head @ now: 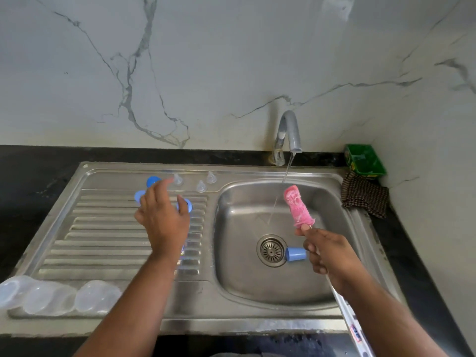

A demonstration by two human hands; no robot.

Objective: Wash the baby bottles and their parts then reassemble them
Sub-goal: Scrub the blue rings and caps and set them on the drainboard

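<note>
My right hand (327,253) grips the white handle of a pink soapy bottle brush (298,206), held over the sink basin (273,284) beside the thin water stream. My left hand (164,215) hovers open over the drainboard, fingers spread above several blue collar rings (152,181). Three clear silicone nipples (201,186) stand upright at the back of the drainboard. A blue cap (296,253) lies on its side in the basin next to the drain. Three clear bottles (96,296) lie at the drainboard's front left.
The faucet (289,135) runs a thin stream into the basin. A green soap tray (364,161) and a checked cloth (365,194) sit on the black counter at the back right. The ribbed drainboard (103,240) fills the left side.
</note>
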